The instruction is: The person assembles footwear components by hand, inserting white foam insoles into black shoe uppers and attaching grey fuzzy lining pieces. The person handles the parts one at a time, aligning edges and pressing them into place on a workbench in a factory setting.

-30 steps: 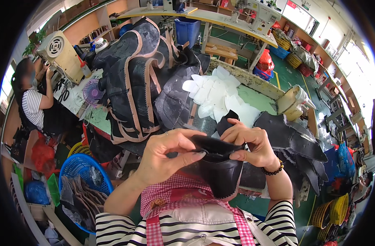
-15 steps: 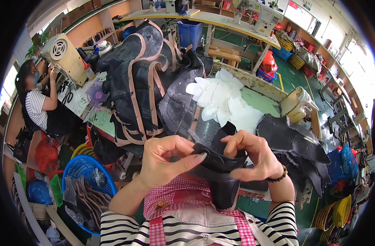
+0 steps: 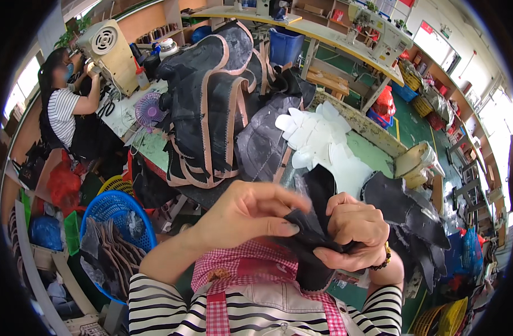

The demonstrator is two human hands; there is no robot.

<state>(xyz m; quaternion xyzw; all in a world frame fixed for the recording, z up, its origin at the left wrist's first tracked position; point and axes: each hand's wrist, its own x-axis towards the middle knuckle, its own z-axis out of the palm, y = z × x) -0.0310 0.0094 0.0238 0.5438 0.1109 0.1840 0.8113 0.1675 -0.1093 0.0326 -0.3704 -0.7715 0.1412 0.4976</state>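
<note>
A black leather-like piece (image 3: 312, 273) is held in front of my apron, folded at its top and hanging down below my hands. My right hand (image 3: 354, 232) is closed round its right part, with the fingers curled over and the thumb pressed underneath. My left hand (image 3: 239, 215) pinches the upper left edge with the thumb; its fingertips are blurred. Just beyond my hands lie white petal-shaped sheets (image 3: 315, 134) in a loose pile. A stack of black cut pieces (image 3: 396, 199) lies to the right of my right hand.
A large heap of black pieces with tan edging (image 3: 197, 112) covers the table's far left. A purple fan (image 3: 150, 109) stands beside it. At the lower left is a blue basket (image 3: 147, 224) of cut pieces. A co-worker (image 3: 66, 106) sits at a machine (image 3: 112, 56) on the left.
My right hand's fingers have curled in round the black piece, which is now folded more tightly. My left fingers have lifted a little. The whole view has shifted slightly.
</note>
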